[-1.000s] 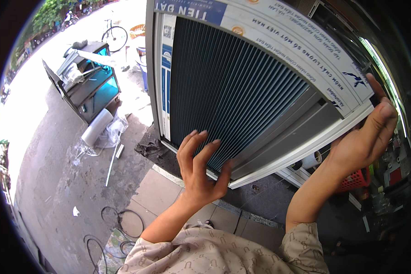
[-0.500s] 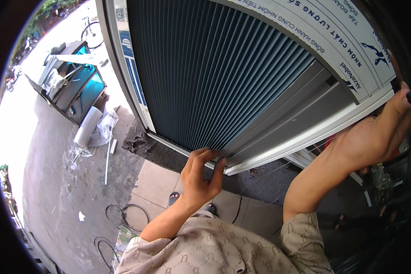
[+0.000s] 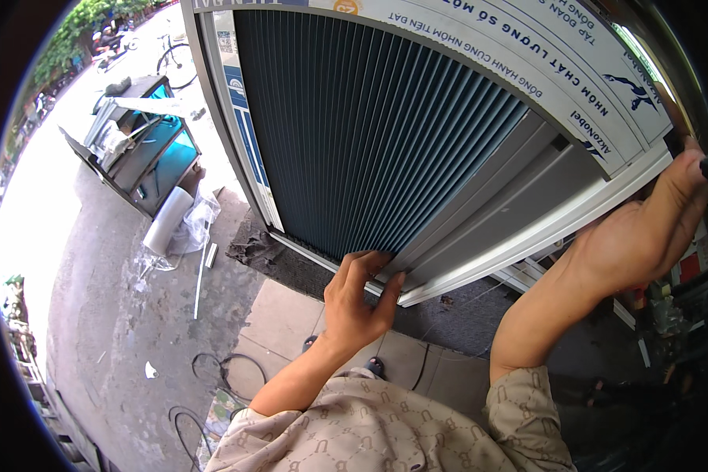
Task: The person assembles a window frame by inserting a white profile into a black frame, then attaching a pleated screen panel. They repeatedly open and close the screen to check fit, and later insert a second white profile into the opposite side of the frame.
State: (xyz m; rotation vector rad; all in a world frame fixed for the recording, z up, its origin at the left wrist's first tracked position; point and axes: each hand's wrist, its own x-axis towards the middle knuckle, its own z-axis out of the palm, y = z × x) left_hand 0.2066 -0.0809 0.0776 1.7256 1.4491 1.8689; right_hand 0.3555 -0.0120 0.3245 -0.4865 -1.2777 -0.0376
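Before me stands a dark pleated screen (image 3: 370, 134) in a pale metal frame (image 3: 519, 244). Along the right side of its pleats runs a grey bar (image 3: 480, 204). My left hand (image 3: 358, 303) is at the bar's lower end, fingers bent over it and thumb on the near side. My right hand (image 3: 637, 236) is raised at the frame's right corner, its fingers closed around the edge; the fingertips are partly lost in the dark rim of the picture. A white printed film (image 3: 558, 86) covers the upper frame strip.
At the left stands a dark cart (image 3: 145, 145) with things on top; a clear plastic roll (image 3: 169, 220) lies beside it. Black cables (image 3: 228, 374) coil on the floor. A dark mat (image 3: 456, 318) lies under the frame. A bicycle (image 3: 177, 63) stands farther off.
The whole scene has shifted slightly to the right and down in the picture. Both hands keep their places on the bar and frame; the pleats look the same.
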